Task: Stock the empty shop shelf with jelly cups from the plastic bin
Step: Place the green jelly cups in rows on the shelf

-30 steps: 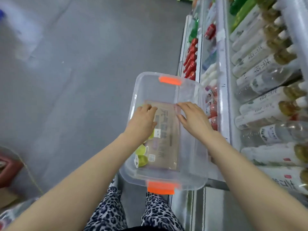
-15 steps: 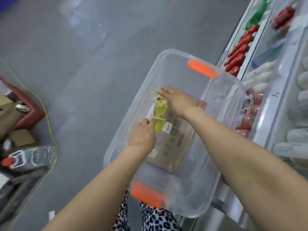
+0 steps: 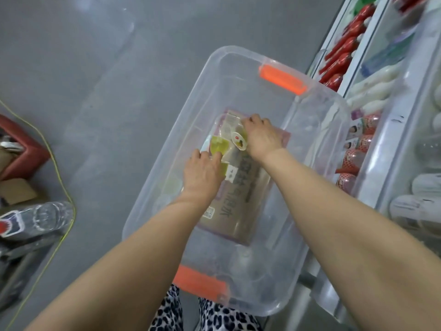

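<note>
A clear plastic bin [image 3: 152, 185] with orange handles sits in front of me, a flat cardboard sheet [image 3: 241, 206] lying on its bottom. Both my hands are inside it. My left hand [image 3: 202, 173] closes on yellow-green jelly cups [image 3: 218, 145] near the bin's left wall. My right hand [image 3: 261, 136] grips another jelly cup [image 3: 238, 139] whose white foil lid faces up. Further clear cups [image 3: 229, 123] lie just beyond my right fingers. The shop shelf [image 3: 403, 125] stands to the right of the bin.
Red bottles [image 3: 343, 48], white bottles [image 3: 374, 87] and patterned red-and-white bottles [image 3: 355, 158] fill the shelf rows at right. On the grey floor at left are a red crate [image 3: 23, 149], a large water bottle [image 3: 40, 218] and a yellow cord [image 3: 59, 168].
The view swung left, off the shelves and onto the bin. Both hands moved from the cardboard sheet onto the jelly cups at the bin's left side and closed on them.
</note>
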